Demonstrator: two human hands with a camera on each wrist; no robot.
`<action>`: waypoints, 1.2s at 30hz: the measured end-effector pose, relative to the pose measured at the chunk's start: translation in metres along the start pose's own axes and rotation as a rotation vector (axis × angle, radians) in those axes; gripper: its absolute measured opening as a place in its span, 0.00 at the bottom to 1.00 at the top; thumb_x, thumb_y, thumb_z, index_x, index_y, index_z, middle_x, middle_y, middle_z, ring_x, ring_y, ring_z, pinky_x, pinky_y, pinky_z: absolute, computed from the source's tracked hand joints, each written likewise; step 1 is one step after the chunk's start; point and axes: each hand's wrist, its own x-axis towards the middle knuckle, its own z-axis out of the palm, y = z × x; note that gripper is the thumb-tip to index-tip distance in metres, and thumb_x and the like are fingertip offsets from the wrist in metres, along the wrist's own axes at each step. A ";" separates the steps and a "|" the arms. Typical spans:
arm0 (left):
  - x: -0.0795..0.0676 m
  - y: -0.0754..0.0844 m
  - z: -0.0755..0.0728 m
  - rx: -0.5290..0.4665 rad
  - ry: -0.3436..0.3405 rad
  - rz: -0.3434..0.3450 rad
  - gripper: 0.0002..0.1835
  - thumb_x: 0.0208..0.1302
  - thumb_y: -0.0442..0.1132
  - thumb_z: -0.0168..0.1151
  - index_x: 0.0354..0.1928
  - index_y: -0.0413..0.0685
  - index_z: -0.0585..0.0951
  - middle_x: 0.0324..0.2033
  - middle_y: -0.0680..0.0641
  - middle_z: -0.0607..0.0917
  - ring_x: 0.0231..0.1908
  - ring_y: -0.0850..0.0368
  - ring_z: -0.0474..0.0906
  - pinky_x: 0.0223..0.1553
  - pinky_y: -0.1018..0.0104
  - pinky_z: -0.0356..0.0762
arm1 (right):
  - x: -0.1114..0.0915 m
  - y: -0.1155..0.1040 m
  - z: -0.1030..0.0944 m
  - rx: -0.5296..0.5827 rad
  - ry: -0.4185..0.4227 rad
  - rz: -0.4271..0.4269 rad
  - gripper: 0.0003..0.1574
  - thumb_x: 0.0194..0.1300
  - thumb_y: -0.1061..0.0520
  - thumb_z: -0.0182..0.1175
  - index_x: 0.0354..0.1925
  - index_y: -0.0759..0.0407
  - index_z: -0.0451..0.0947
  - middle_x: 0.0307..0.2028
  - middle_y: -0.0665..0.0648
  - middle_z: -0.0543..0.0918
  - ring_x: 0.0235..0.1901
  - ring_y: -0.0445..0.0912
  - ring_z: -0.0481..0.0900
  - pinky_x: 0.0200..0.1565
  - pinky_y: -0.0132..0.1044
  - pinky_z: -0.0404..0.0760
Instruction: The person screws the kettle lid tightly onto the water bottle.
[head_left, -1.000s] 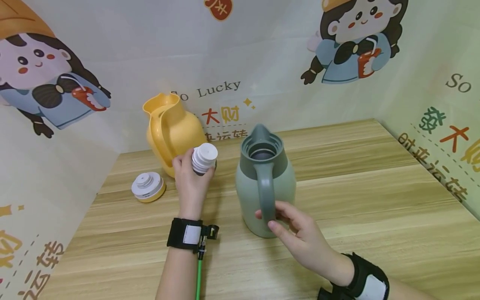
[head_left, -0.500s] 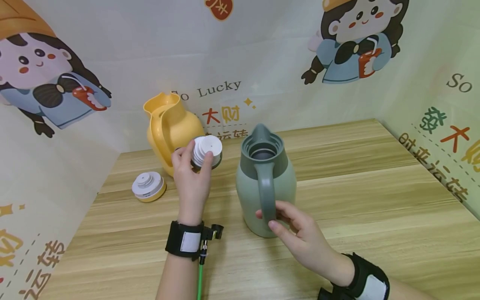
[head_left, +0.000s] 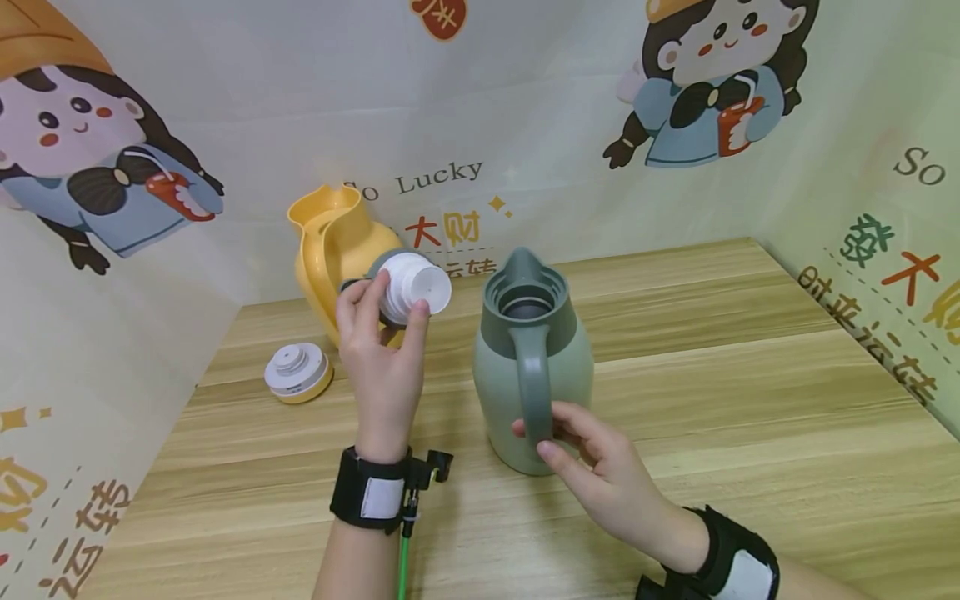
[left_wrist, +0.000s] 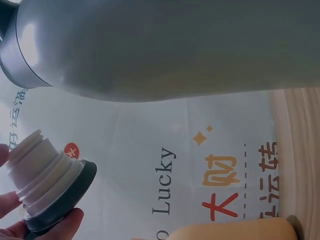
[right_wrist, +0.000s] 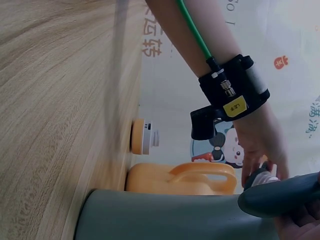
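My left hand [head_left: 386,367] pinches a stopper lid [head_left: 408,283] with a white threaded plug and a dark grey-green rim. It is held in the air, left of the green thermos jug, its plug tilted toward the right. In the left wrist view the lid [left_wrist: 50,185] shows its stepped white plug and dark rim between fingers and thumb. The green thermos jug [head_left: 498,383] stands upright with its mouth uncovered. My right hand [head_left: 600,475] holds the lower part of the jug's handle [head_left: 532,383], fingers curled round it.
Behind the left hand stands a yellow thermos jug [head_left: 322,258] against the printed backdrop. A white and yellow lid [head_left: 297,373] lies plug up on the wooden table [head_left: 720,375], left of the left hand. A green cable [head_left: 403,567] runs from the left wrist strap.
The left hand has lifted the lid slightly and turned it, so the white plug tips from facing up toward the right. The right hand and both jugs stay put.
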 end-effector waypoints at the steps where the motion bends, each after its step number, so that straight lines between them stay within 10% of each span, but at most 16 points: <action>1: 0.000 0.001 0.000 -0.002 0.007 0.018 0.24 0.57 0.36 0.64 0.56 0.42 0.73 0.49 0.48 0.67 0.47 0.57 0.69 0.38 0.66 0.78 | 0.000 0.000 0.000 0.000 0.001 -0.002 0.25 0.60 0.76 0.51 0.55 0.63 0.68 0.45 0.58 0.79 0.48 0.51 0.75 0.50 0.39 0.73; 10: -0.002 0.036 -0.001 -0.030 0.084 0.193 0.23 0.48 0.26 0.68 0.50 0.32 0.76 0.49 0.38 0.71 0.48 0.53 0.71 0.36 0.58 0.79 | 0.000 -0.001 0.000 -0.001 0.002 0.009 0.24 0.61 0.76 0.50 0.55 0.62 0.68 0.45 0.58 0.79 0.48 0.51 0.75 0.50 0.40 0.73; 36: -0.005 0.056 0.013 -0.025 0.133 0.656 0.18 0.44 0.24 0.70 0.41 0.38 0.80 0.48 0.39 0.77 0.52 0.40 0.69 0.51 0.50 0.69 | -0.001 0.002 0.001 -0.007 0.011 0.001 0.25 0.61 0.75 0.50 0.55 0.63 0.68 0.45 0.58 0.79 0.48 0.51 0.75 0.49 0.39 0.74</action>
